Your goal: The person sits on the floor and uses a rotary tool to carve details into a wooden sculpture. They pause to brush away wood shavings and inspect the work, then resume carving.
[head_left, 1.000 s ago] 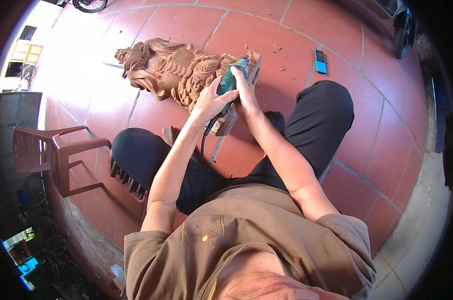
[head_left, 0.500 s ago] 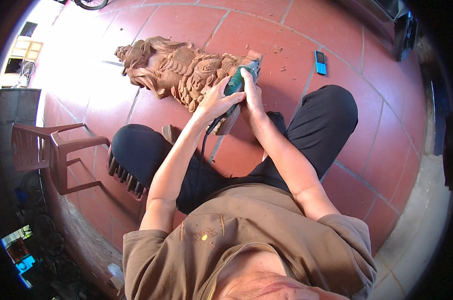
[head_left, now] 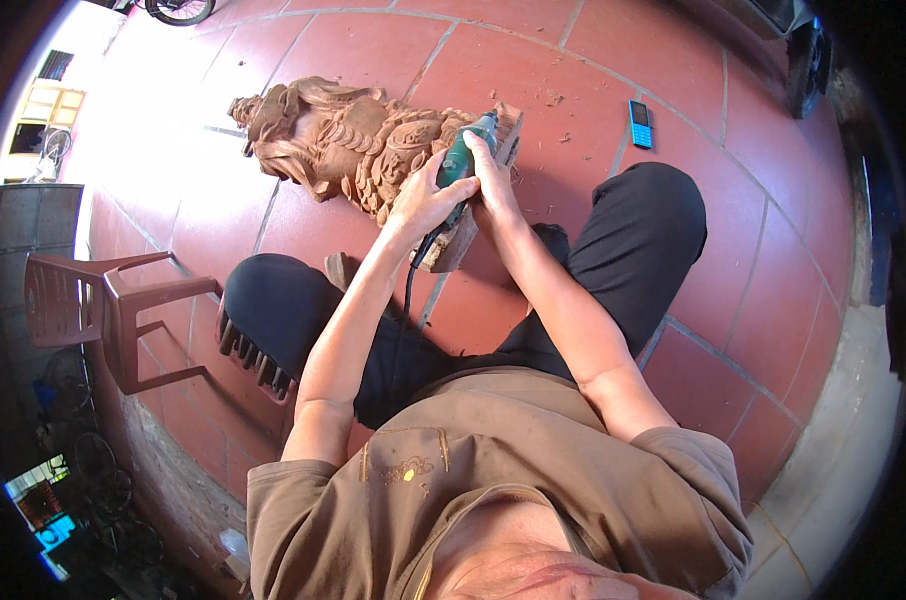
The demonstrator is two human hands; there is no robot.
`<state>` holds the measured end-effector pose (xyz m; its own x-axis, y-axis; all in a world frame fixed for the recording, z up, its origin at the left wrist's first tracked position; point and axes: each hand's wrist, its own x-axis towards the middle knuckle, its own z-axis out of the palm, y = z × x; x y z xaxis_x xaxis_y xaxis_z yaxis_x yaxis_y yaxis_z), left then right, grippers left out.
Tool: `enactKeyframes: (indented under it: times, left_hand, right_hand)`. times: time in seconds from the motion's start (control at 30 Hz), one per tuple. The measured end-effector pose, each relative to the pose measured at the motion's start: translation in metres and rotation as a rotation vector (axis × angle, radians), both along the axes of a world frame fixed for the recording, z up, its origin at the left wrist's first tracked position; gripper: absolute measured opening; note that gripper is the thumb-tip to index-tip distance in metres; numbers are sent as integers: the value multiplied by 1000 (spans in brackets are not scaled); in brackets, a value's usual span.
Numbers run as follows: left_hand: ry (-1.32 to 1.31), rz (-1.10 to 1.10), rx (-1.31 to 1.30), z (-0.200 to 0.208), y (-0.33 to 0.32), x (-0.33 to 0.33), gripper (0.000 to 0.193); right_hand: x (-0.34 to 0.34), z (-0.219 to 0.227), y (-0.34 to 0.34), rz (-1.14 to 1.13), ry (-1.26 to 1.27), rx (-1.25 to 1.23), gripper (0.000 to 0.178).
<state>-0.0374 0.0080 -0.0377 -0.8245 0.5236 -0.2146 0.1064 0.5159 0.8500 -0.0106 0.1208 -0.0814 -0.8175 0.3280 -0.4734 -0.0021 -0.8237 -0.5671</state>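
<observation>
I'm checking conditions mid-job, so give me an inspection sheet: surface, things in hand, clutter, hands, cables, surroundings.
Surface: red tiled floor, pale joints.
Things in hand: green power tool, nose over one end of a carved brown figure lying on the tiles; contact unclear.
Clutter: blue phone; small brown scraps.
Hands: left hand and right hand both grip the tool.
Cables: black cord runs from the tool toward the lap.
Surroundings: brown chair at left; dark wheel upper right.
</observation>
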Motion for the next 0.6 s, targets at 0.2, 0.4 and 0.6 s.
enactKeyframes:
  times: [0.2,0.4,0.6]
  left_hand:
    - [7,-11,46,-2,-4,-3,67]
    - [-52,-100,-48,15,5,1,66]
    - [-22,-56,-49,22,5,6,66]
  right_hand:
    - [-3,-3,-4,2,19,-25,44]
    - [4,-8,0,-84,-39,-28,51]
    - [4,1,-1,-80,2,-30,50]
